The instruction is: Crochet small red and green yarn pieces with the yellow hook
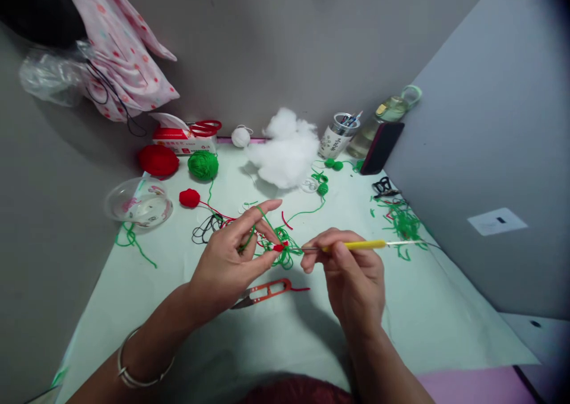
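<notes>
The left hand (236, 238) pinches the small red piece (278, 248), index raised, likely tensioning green yarn (267, 218); at the piece's three o'clock, the right hand (354, 273) curls snugly around the yellow-handled hook (363, 245) for control

Mid-frame, the left hand (229, 255) pinches a small red piece (278, 248). Right of centre, the right hand (356, 276) holds a yellow-handled tool (365, 245).

Pale green tabletop (427, 324) | far-left corner: red yarn ball (159, 160) | left edge: clear bowl (157, 214) | far edge: fluffy white stuffing (285, 152) | right edge: green clippings (406, 221) | middle: tangled green yarn (285, 258), orange snips (280, 283) nearby
</notes>
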Action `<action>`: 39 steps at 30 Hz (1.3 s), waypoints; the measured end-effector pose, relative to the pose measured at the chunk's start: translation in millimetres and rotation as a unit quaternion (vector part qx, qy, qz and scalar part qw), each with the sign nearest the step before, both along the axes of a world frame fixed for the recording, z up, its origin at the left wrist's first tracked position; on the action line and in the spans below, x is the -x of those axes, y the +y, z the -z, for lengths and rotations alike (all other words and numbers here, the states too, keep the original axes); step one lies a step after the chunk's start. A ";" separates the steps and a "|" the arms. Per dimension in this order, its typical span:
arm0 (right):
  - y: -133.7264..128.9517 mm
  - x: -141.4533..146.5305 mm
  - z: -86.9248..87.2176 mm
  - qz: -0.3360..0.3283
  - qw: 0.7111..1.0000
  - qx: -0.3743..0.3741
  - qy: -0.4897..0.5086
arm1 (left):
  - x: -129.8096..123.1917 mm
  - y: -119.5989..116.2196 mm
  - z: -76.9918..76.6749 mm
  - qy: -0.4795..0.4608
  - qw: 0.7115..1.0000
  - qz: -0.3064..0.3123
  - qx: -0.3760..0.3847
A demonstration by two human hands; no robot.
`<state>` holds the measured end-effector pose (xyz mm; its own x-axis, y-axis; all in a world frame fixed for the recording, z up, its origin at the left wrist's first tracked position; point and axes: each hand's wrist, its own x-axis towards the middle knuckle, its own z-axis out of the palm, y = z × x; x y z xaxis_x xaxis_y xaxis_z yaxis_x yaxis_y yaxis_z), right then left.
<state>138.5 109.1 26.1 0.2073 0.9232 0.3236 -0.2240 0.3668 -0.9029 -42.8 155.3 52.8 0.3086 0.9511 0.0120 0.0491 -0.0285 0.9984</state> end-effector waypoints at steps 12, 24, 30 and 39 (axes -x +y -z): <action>-7.8 -1.7 4.4 0.030 0.990 -0.094 -0.100 | -4.2 1.6 12.5 -0.196 0.969 0.056 0.142; -11.9 -3.9 1.3 0.044 0.975 -0.118 -0.184 | -8.9 0.1 7.1 -0.152 0.981 0.013 0.120; -8.6 -1.5 1.9 0.062 0.980 -0.104 -0.159 | -9.7 -1.5 8.2 -0.129 0.987 0.010 0.096; -9.6 0.1 -2.4 0.037 0.995 -0.045 -0.075 | -15.9 -1.0 14.1 -0.103 0.990 0.005 0.095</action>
<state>138.3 99.6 28.5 0.2161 0.8734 0.4365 -0.0585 0.4578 -0.8871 -26.9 154.3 38.7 0.3268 0.9395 -0.1032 -0.1556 0.1612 0.9746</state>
